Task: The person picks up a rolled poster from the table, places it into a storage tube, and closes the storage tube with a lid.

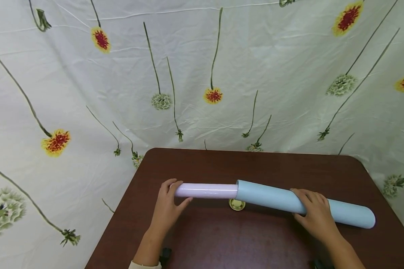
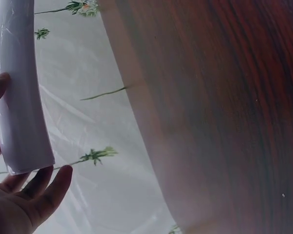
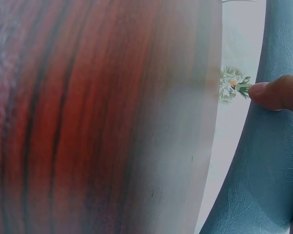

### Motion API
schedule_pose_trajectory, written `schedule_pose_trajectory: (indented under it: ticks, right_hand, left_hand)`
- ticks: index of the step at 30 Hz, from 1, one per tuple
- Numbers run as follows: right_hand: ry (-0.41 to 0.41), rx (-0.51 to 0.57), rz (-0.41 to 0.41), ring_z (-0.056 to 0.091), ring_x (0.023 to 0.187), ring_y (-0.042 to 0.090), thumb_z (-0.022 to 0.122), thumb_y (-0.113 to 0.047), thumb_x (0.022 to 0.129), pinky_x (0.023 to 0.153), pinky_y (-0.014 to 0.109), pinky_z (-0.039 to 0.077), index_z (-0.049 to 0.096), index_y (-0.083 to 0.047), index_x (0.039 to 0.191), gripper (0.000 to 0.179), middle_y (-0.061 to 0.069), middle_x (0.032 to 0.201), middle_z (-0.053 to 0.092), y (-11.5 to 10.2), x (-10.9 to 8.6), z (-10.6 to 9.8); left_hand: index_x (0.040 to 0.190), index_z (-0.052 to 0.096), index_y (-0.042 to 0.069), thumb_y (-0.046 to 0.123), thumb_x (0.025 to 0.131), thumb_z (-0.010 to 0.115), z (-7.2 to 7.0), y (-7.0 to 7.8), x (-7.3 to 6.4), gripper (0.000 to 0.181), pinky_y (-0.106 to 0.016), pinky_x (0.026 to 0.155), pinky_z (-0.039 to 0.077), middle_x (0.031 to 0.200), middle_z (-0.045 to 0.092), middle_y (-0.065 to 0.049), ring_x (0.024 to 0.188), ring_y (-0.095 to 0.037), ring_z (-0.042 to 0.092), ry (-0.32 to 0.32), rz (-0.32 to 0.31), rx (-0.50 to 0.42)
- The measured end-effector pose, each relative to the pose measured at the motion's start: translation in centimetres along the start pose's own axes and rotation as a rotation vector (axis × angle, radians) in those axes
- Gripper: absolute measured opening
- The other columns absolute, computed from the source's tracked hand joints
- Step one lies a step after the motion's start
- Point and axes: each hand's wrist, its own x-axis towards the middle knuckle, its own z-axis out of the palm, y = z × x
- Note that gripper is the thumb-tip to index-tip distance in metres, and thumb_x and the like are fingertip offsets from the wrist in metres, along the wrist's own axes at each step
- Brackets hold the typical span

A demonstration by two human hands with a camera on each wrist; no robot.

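My left hand (image 1: 168, 207) holds the outer end of a glossy pale lilac roll (image 1: 208, 191). In the left wrist view its thumb lies along the roll (image 2: 22, 97) and the other fingers are bent about the end. The roll's other end sits inside the open mouth of a long light-blue tube (image 1: 269, 195). Across the tube's middle, my right hand (image 1: 314, 211) grips from above; the right wrist view shows its thumb (image 3: 271, 95) pressed to the creased blue surface. The tube slants down to the right.
A round gold-coloured cap (image 1: 237, 204) lies just below the tube's mouth, partly covered by it. Beneath everything is a dark brown wood-grain table (image 1: 242, 239) with rounded far corners. Behind it hangs a white cloth (image 1: 195, 119) printed with flowers.
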Motion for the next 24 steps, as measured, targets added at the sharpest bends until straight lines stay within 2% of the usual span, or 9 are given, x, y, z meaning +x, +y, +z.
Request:
schedule_pose_trajectory:
  ticks: [5,9,16,24]
  right_hand:
    - [0.006,0.006,-0.005,0.053,0.112,0.042,0.095,-0.002,0.056,0.096,0.062,0.031,0.055,-0.014,0.14,0.094,0.018,0.124,0.06,0.0,0.0,0.0]
    - [0.006,0.008,-0.003,0.054,0.112,0.042,0.095,-0.002,0.056,0.097,0.062,0.031,0.056,-0.014,0.139,0.093,0.018,0.123,0.061,-0.2,0.0,0.0]
    - [0.006,-0.002,-0.003,0.054,0.112,0.042,0.095,-0.003,0.056,0.097,0.062,0.031,0.056,-0.014,0.139,0.092,0.017,0.123,0.061,-0.3,0.0,0.0]
    - [0.008,0.018,-0.005,0.053,0.113,0.042,0.095,-0.001,0.056,0.097,0.062,0.031,0.056,-0.014,0.139,0.092,0.017,0.124,0.06,-0.4,0.0,0.1]
  left_hand:
    - [0.128,0.066,0.013,0.023,0.074,0.091,0.2,0.0,-0.1,0.061,-0.05,0.097,0.051,0.138,0.047,-0.019,0.121,-0.037,0.055,-0.029,-0.061,-0.052]
    - [0.134,0.062,0.012,0.024,0.077,0.089,0.2,0.3,-0.1,0.063,-0.051,0.1,0.05,0.141,0.045,-0.018,0.125,-0.036,0.055,-0.067,-0.102,-0.093]
    - [0.137,0.059,0.012,0.022,0.079,0.088,0.1,0.9,-0.2,0.066,-0.054,0.105,0.047,0.146,0.043,-0.016,0.131,-0.037,0.051,-0.09,-0.174,-0.153]
    - [0.136,0.063,0.016,0.023,0.081,0.086,0.0,0.9,-0.2,0.06,-0.056,0.106,0.045,0.142,0.052,-0.015,0.13,-0.037,0.053,-0.101,-0.211,-0.218]
